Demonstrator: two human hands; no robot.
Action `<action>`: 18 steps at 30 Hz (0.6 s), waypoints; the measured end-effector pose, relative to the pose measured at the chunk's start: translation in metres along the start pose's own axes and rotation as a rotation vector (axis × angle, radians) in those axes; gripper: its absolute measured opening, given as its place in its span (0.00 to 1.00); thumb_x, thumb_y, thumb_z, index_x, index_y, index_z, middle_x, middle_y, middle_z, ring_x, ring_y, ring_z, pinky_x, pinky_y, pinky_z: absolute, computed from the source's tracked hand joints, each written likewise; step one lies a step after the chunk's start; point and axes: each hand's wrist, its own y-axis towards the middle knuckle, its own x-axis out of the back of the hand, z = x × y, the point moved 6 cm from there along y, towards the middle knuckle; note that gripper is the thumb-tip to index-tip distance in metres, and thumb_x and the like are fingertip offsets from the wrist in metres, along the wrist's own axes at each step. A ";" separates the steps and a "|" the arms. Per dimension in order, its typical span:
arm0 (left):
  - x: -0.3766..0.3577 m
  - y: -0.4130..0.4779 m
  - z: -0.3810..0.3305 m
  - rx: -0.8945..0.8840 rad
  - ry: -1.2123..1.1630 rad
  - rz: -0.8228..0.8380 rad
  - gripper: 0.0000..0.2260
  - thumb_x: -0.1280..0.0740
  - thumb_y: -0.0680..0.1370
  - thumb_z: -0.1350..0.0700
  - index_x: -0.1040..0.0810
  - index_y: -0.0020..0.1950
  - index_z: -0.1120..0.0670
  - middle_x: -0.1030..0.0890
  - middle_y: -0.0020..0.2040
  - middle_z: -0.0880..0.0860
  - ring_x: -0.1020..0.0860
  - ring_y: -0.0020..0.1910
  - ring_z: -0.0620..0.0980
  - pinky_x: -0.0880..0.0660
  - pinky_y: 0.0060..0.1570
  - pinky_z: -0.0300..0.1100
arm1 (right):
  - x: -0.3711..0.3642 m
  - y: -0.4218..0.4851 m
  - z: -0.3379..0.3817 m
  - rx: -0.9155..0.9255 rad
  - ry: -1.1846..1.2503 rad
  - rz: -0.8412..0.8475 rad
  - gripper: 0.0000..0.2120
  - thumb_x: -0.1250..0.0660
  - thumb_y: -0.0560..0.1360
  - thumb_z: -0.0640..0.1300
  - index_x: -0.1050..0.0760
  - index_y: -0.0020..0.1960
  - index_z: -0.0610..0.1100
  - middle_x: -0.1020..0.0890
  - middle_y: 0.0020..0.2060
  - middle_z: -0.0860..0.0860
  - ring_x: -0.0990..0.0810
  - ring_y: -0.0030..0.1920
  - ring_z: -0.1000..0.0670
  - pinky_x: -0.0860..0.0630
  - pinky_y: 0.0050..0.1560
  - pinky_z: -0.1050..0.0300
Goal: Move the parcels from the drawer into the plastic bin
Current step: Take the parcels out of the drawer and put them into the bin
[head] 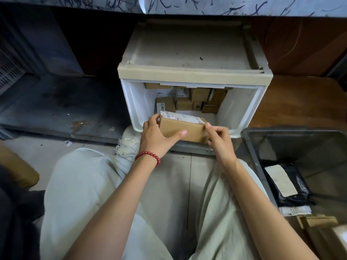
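The drawer (pixel 195 102), a white plastic tub with smooth walls under a beige, dust-marked top, stands pulled out at the centre of the frame. At its back lie several small brown cardboard parcels (pixel 197 100), packed close together; the front half of its floor is bare. The bin (pixel 249 139), grey and translucent with a rounded rim, sits at the right edge of the frame just beside the drawer, holding a black plastic mailer (pixel 293 192) with a white label and some cardboard pieces at its near end; its far part is open. Over the drawer's front rim, in the middle of the frame, both hands hold a box (pixel 180 131): oblong brown cardboard, crisp-edged, with a white printed label across its top. The left hand (pixel 155 137), a red bead bracelet (pixel 148 156) on its wrist, has its fingers clasped round the box's left end, thumb across the front face. The right hand (pixel 219 141) pinches the box's right edge with its fingers.
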 end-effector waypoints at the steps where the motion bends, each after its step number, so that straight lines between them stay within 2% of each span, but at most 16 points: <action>1: 0.001 0.001 0.000 0.003 -0.020 -0.013 0.38 0.25 0.64 0.37 0.36 0.68 0.48 0.30 0.65 0.49 0.31 0.56 0.44 0.33 0.54 0.37 | -0.001 -0.002 0.001 0.009 -0.012 0.009 0.15 0.32 0.76 0.55 0.28 0.56 0.47 0.22 0.51 0.54 0.23 0.55 0.54 0.26 0.59 0.56; 3: 0.002 0.001 -0.001 0.010 -0.053 -0.032 0.33 0.25 0.65 0.38 0.35 0.63 0.48 0.27 0.63 0.47 0.28 0.56 0.44 0.31 0.52 0.37 | -0.004 -0.004 0.003 0.032 -0.061 0.048 0.22 0.31 0.76 0.54 0.29 0.65 0.46 0.21 0.53 0.52 0.23 0.56 0.51 0.26 0.54 0.58; 6: 0.003 0.002 -0.002 0.000 -0.051 -0.066 0.29 0.26 0.65 0.38 0.36 0.58 0.45 0.25 0.60 0.46 0.27 0.54 0.44 0.31 0.48 0.36 | -0.008 -0.005 0.006 0.063 -0.105 0.109 0.24 0.32 0.77 0.53 0.29 0.70 0.45 0.20 0.57 0.47 0.22 0.58 0.48 0.24 0.60 0.52; 8: 0.004 0.002 -0.004 -0.027 -0.019 -0.085 0.30 0.26 0.66 0.38 0.36 0.60 0.46 0.26 0.60 0.46 0.27 0.54 0.44 0.32 0.48 0.36 | -0.006 -0.006 0.010 0.094 -0.087 0.107 0.23 0.32 0.77 0.51 0.29 0.70 0.45 0.20 0.58 0.46 0.21 0.57 0.49 0.23 0.59 0.54; 11: 0.000 0.003 -0.010 -0.075 0.037 -0.055 0.37 0.26 0.67 0.39 0.37 0.70 0.47 0.28 0.63 0.49 0.27 0.56 0.45 0.32 0.51 0.37 | 0.000 -0.008 0.017 0.198 -0.022 0.029 0.19 0.31 0.77 0.46 0.31 0.66 0.49 0.21 0.58 0.48 0.21 0.56 0.53 0.23 0.49 0.65; 13: -0.009 -0.001 -0.019 -0.138 0.091 -0.014 0.37 0.25 0.66 0.40 0.37 0.71 0.45 0.32 0.61 0.48 0.27 0.57 0.46 0.33 0.51 0.36 | 0.007 -0.010 0.021 0.253 0.002 -0.040 0.20 0.30 0.76 0.44 0.34 0.64 0.50 0.22 0.59 0.50 0.22 0.58 0.55 0.23 0.47 0.67; 16: -0.025 -0.007 -0.035 -0.223 0.104 0.008 0.36 0.24 0.66 0.43 0.37 0.70 0.42 0.37 0.57 0.45 0.29 0.55 0.42 0.32 0.50 0.34 | 0.022 -0.008 0.026 0.273 0.077 -0.094 0.20 0.30 0.76 0.42 0.35 0.63 0.48 0.21 0.60 0.46 0.21 0.59 0.53 0.22 0.50 0.64; 18: -0.034 -0.008 -0.048 -0.248 0.057 0.009 0.35 0.24 0.67 0.44 0.36 0.70 0.42 0.36 0.56 0.45 0.30 0.53 0.42 0.32 0.50 0.34 | 0.039 -0.008 0.034 0.290 0.113 -0.127 0.18 0.30 0.76 0.42 0.35 0.61 0.50 0.21 0.58 0.46 0.20 0.58 0.53 0.22 0.53 0.60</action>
